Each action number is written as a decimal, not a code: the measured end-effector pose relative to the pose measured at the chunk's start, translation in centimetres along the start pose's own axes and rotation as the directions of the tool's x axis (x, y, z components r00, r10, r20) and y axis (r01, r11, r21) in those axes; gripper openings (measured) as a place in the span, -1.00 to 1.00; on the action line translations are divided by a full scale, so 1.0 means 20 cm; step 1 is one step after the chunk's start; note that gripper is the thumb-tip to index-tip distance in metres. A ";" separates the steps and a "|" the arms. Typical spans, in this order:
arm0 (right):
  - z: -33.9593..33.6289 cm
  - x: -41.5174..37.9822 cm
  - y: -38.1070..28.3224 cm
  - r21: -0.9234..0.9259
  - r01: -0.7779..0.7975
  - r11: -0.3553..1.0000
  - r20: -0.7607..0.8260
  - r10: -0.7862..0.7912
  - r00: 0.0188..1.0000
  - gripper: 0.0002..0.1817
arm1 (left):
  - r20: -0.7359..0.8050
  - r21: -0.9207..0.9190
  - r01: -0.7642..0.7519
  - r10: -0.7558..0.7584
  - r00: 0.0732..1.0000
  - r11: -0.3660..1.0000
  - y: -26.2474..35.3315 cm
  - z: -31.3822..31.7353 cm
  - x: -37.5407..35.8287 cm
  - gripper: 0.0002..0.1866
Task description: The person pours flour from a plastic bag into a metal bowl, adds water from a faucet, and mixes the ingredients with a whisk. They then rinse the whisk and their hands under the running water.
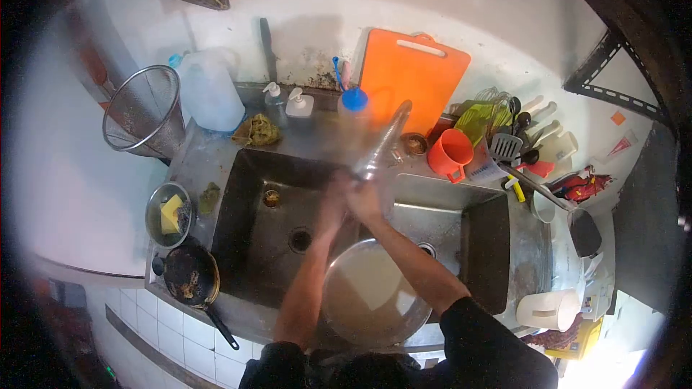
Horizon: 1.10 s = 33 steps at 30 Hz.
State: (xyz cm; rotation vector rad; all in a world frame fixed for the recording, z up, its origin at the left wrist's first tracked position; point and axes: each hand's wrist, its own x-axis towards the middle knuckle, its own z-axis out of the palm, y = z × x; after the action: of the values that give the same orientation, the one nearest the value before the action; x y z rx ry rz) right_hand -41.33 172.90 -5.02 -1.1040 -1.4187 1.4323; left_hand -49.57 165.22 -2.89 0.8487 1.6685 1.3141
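Observation:
My left hand is smeared by motion over the double sink, close beside my right hand. Closed fingers of the right hand meet the lower end of a long, narrow, shiny metal piece, whose kind I cannot tell. It slants up and right, overlapping an orange cutting board in this view. Below my forearms, a large round metal basin holds cloudy liquid. Behind the hands stands a bottle with a blue cap, partly blurred.
Left of the sink are a frying pan, a bowl with sponges, a mesh strainer basket and a plastic jug. Along the right side stand an orange mug, several utensils and a white pitcher.

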 end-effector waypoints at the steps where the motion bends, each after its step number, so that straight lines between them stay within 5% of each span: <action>1: -0.01 -0.11 -0.22 -0.113 0.099 0.989 0.194 -0.076 0.978 -0.86 | 0.063 -0.551 0.011 0.028 0.998 0.834 -0.15 0.02 0.06 -0.62; 2: -0.02 -0.16 -0.35 -0.202 0.214 0.956 0.391 -0.121 0.912 -0.87 | 0.065 -0.552 0.017 0.023 0.998 0.834 -0.06 0.01 0.02 -0.62; 4: -0.03 -0.14 -0.30 -0.157 0.356 0.921 0.459 -0.251 0.852 -0.87 | 0.153 -0.157 0.261 -0.238 0.959 0.952 0.23 -0.06 -0.10 -0.63; 5: -0.02 -0.12 -0.26 -0.149 0.316 0.937 0.297 -0.262 0.918 -0.86 | 0.095 -0.219 -0.121 0.144 0.985 0.968 -0.01 -0.03 0.02 -0.66; 6: -0.02 -0.11 -0.23 -0.135 0.278 0.951 0.125 -0.262 0.957 -0.83 | 0.095 -0.218 -0.120 0.143 0.985 0.969 -0.10 0.00 0.06 -0.66; 7: -0.02 -0.10 -0.24 -0.133 0.279 0.951 0.123 -0.264 0.957 -0.83 | 0.087 -0.285 -0.083 0.112 0.990 0.955 -0.10 0.02 0.07 -0.50; 9: -0.03 -0.10 -0.25 -0.055 -0.063 0.997 0.182 0.072 0.981 -0.70 | 0.083 -0.347 -0.038 0.071 0.994 0.937 -0.14 0.00 0.08 -0.32; 10: -0.04 -0.13 -0.28 -0.055 -0.068 0.996 0.177 0.077 0.981 -0.70 | 0.104 -0.294 0.027 0.004 0.995 0.955 -0.07 -0.03 0.05 -0.30; 13: -0.08 -0.21 -0.46 -0.162 -0.086 0.983 0.489 0.156 0.858 -0.53 | 0.147 -0.263 0.188 -0.153 0.977 0.946 0.12 -0.07 -0.04 -0.27; 15: -0.07 -0.12 -0.21 -0.061 -0.008 0.998 0.379 0.030 0.925 -0.53 | 0.176 -0.272 0.289 -0.248 0.953 0.918 0.09 -0.05 -0.05 -0.26; 16: -0.07 -0.06 -0.10 0.027 0.093 0.995 0.249 -0.097 0.964 -0.53 | 0.090 -0.132 0.189 -0.178 0.980 0.973 -0.01 0.00 0.00 -0.24; 17: -0.04 -0.03 -0.05 -0.055 0.126 0.991 0.041 -0.124 0.991 -0.79 | 0.017 0.021 0.099 -0.100 0.995 0.995 -0.09 0.02 0.01 -0.22; 18: -0.04 -0.05 -0.13 -0.053 0.126 0.991 0.040 -0.124 0.992 -0.79 | 0.017 0.022 0.099 -0.100 0.995 0.995 -0.13 0.02 0.01 -0.22; 20: -0.05 -0.12 -0.38 -0.217 -0.127 0.968 0.176 0.167 0.970 -0.71 | -0.094 0.176 -0.157 0.176 0.980 0.972 -0.09 0.01 -0.05 -0.20; 22: -0.07 -0.12 -0.29 -0.138 0.010 0.990 0.299 0.032 0.954 -0.74 | -0.032 0.076 -0.218 0.221 0.975 0.973 0.08 -0.04 -0.12 -0.24; 23: -0.06 -0.13 -0.26 -0.038 0.132 0.990 0.420 -0.104 0.901 -0.76 | 0.129 -0.072 0.118 -0.108 0.986 0.990 0.14 -0.09 -0.13 -0.26; 24: -0.06 -0.12 -0.23 -0.037 0.131 0.991 0.426 -0.103 0.899 -0.76 | 0.323 -0.158 0.457 -0.392 0.862 0.875 0.16 -0.11 -0.14 -0.28; 26: -0.06 -0.10 -0.21 -0.168 -0.017 0.986 0.240 0.058 0.969 -0.75 | 0.256 -0.267 0.316 -0.249 0.934 0.910 0.05 -0.07 -0.09 -0.32; 28: -0.07 -0.05 -0.18 -0.064 -0.149 0.987 0.261 0.161 0.952 -0.75 | 0.031 0.133 -0.216 0.214 0.976 0.967 -0.08 -0.04 -0.05 -0.32; 30: -0.07 -0.05 -0.16 0.034 -0.282 0.959 0.289 0.260 0.921 -0.74 | 0.014 -0.049 -0.227 0.228 0.974 0.973 -0.07 -0.06 -0.05 -0.34; 31: -0.05 -0.09 -0.21 0.059 -0.023 0.998 0.370 0.000 0.929 -0.73 | 0.134 -0.080 0.110 -0.099 0.986 0.991 -0.05 -0.12 -0.04 -0.34; 32: -0.04 -0.14 -0.27 0.101 0.232 0.967 0.441 -0.253 0.861 -0.72 | 0.255 -0.070 0.437 -0.407 0.877 0.897 -0.01 -0.15 -0.05 -0.33; 33: -0.04 -0.18 -0.34 0.156 0.180 0.971 0.473 -0.233 0.849 -0.71 | 0.353 -0.179 0.405 -0.325 0.877 0.897 0.02 -0.16 -0.08 -0.31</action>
State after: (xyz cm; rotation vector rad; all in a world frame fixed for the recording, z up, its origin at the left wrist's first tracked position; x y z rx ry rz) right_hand -39.80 169.93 1.83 -0.5091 -1.7249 1.6759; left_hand -51.67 162.61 -1.75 0.5231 1.2994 1.0305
